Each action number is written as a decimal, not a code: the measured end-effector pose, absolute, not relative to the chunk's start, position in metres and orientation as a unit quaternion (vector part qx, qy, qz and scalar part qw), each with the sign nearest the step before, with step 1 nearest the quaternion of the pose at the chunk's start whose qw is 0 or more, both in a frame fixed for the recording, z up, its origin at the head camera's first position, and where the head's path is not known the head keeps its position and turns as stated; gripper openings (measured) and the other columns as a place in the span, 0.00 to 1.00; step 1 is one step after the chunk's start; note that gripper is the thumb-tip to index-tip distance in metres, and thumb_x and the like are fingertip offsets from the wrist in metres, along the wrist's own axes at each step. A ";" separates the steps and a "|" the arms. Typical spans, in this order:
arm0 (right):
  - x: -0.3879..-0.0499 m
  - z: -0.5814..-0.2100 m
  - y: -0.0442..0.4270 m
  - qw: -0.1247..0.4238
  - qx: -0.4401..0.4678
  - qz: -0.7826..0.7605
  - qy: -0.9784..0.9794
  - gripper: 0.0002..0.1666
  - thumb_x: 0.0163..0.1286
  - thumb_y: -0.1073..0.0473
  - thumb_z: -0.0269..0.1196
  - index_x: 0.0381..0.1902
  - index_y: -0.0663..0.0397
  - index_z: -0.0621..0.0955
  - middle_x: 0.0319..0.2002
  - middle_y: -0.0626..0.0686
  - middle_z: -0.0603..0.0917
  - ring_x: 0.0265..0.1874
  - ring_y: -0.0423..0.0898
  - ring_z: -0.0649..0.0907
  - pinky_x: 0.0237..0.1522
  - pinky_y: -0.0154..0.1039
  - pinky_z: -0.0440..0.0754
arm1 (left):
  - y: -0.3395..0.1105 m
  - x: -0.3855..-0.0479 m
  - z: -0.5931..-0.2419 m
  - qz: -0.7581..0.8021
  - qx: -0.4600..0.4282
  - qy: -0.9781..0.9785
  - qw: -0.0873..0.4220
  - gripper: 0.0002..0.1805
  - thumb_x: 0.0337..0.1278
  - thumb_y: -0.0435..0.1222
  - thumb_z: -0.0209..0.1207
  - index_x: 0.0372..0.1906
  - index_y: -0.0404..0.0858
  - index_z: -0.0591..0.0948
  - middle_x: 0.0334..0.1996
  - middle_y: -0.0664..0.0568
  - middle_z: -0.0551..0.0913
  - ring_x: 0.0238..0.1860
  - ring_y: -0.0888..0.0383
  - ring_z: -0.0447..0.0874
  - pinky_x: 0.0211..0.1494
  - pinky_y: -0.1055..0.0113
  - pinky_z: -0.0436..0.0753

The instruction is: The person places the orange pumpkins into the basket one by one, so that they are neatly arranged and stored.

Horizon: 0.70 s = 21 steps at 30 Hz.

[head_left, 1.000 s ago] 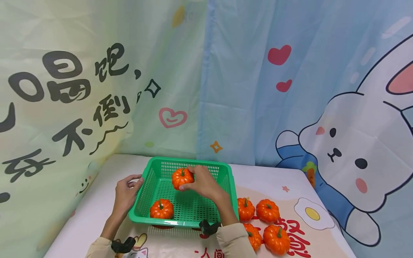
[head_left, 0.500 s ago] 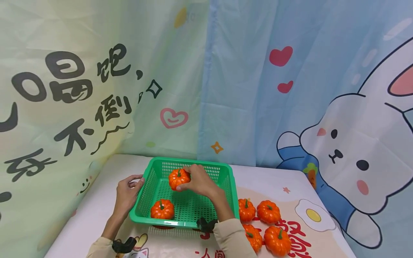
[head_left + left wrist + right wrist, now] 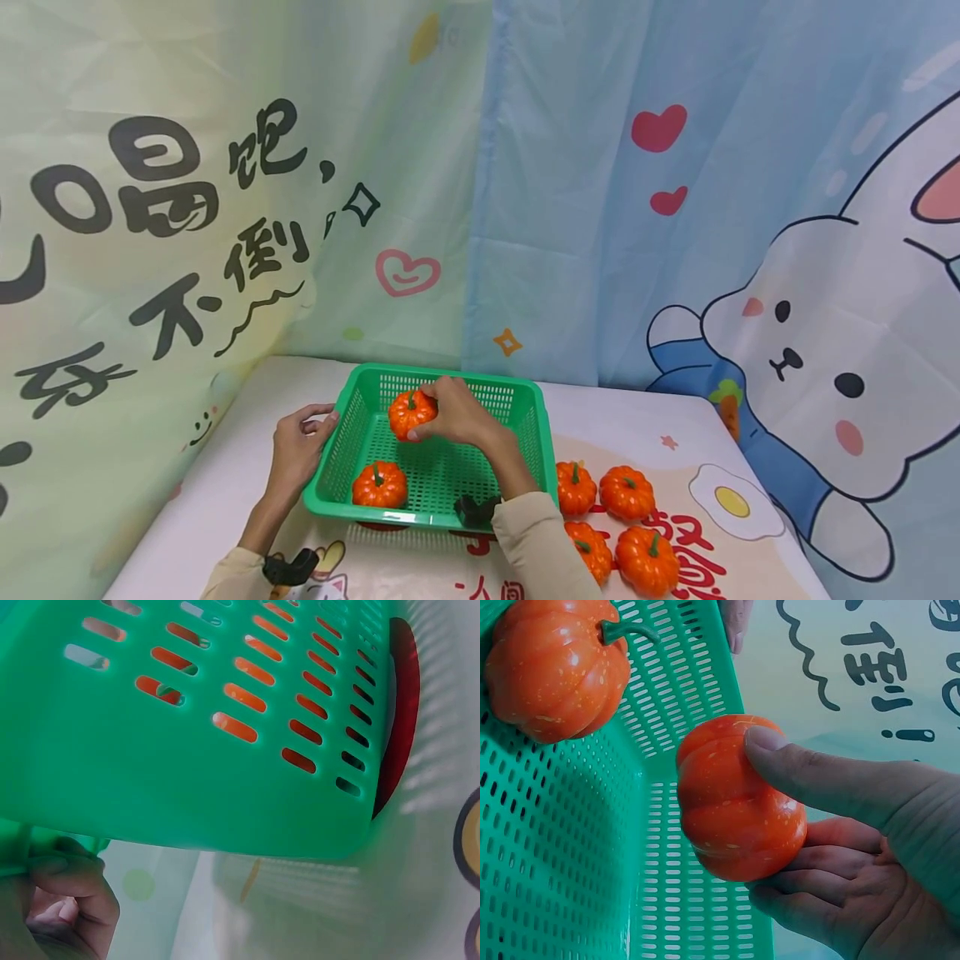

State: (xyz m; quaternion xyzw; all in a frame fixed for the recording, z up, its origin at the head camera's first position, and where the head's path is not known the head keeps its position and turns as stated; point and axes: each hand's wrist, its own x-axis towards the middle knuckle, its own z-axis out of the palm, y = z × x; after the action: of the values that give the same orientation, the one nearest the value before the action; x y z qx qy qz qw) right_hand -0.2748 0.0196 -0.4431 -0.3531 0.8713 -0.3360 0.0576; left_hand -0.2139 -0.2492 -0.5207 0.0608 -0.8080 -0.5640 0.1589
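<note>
My right hand grips a small orange pumpkin with a green stem, above the floor of a green plastic basket. In the right wrist view, thumb and fingers hold this pumpkin from opposite sides. A second pumpkin sits inside the basket at the near left corner. At the basket's left side, my left hand pinches the rim; the left wrist view shows its curled fingers at the rim, partly hidden beneath it.
To the basket's right, several more pumpkins stand on the table mat. A printed curtain hangs behind the white table. Dark straps circle both wrists.
My right hand has shifted slightly left within the basket, carrying the pumpkin. My left hand keeps its place on the rim.
</note>
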 end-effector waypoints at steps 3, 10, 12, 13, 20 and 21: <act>-0.278 -0.444 0.018 0.064 -0.356 -0.334 0.870 0.19 0.61 0.63 0.83 0.48 0.64 0.89 0.38 0.58 0.91 0.32 0.44 0.84 0.35 0.32 0.82 | -0.250 -0.214 -0.520 -0.563 0.062 -0.809 0.157 0.16 0.79 0.36 0.63 0.59 0.28 0.87 0.25 0.41 0.90 0.20 0.66 0.82 0.27 0.72 0.81; -0.286 -0.450 0.013 0.070 -0.373 -0.307 0.873 0.26 0.61 0.63 0.83 0.55 0.66 0.89 0.46 0.61 0.93 0.36 0.46 0.88 0.38 0.32 0.84 | -0.250 -0.212 -0.517 -0.560 0.062 -0.810 0.165 0.16 0.79 0.35 0.63 0.58 0.28 0.87 0.25 0.41 0.90 0.20 0.65 0.83 0.27 0.72 0.82; -0.287 -0.453 0.013 0.074 -0.379 -0.302 0.871 0.27 0.61 0.63 0.83 0.56 0.67 0.88 0.45 0.62 0.93 0.35 0.47 0.88 0.37 0.31 0.82 | -0.249 -0.212 -0.518 -0.559 0.062 -0.810 0.164 0.15 0.79 0.35 0.63 0.58 0.28 0.87 0.26 0.40 0.90 0.20 0.66 0.83 0.27 0.72 0.82; -0.288 -0.454 0.013 0.077 -0.383 -0.300 0.870 0.26 0.61 0.63 0.83 0.55 0.68 0.89 0.44 0.62 0.93 0.34 0.47 0.87 0.36 0.31 0.81 | -0.249 -0.212 -0.519 -0.559 0.062 -0.811 0.162 0.15 0.79 0.35 0.63 0.58 0.28 0.87 0.26 0.40 0.90 0.20 0.66 0.83 0.28 0.72 0.82; -0.294 -0.460 0.011 0.092 -0.408 -0.301 0.857 0.27 0.62 0.63 0.82 0.58 0.67 0.88 0.46 0.62 0.94 0.30 0.41 0.83 0.36 0.31 0.78 | -0.249 -0.214 -0.523 -0.557 0.060 -0.812 0.166 0.16 0.79 0.36 0.63 0.58 0.28 0.87 0.27 0.39 0.91 0.21 0.66 0.82 0.28 0.72 0.81; -0.295 -0.461 0.010 0.093 -0.409 -0.300 0.857 0.31 0.62 0.63 0.82 0.61 0.68 0.87 0.47 0.62 0.94 0.30 0.39 0.83 0.36 0.30 0.77 | -0.249 -0.214 -0.523 -0.556 0.059 -0.812 0.168 0.16 0.80 0.36 0.63 0.58 0.28 0.87 0.28 0.39 0.91 0.21 0.66 0.83 0.28 0.72 0.81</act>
State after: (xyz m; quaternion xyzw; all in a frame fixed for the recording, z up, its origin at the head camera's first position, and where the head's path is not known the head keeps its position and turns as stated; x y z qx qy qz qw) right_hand -0.2946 0.0099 -0.4609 -0.4092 0.8566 -0.3003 0.0929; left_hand -0.2139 -0.2495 -0.5233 0.0590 -0.8121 -0.5556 0.1681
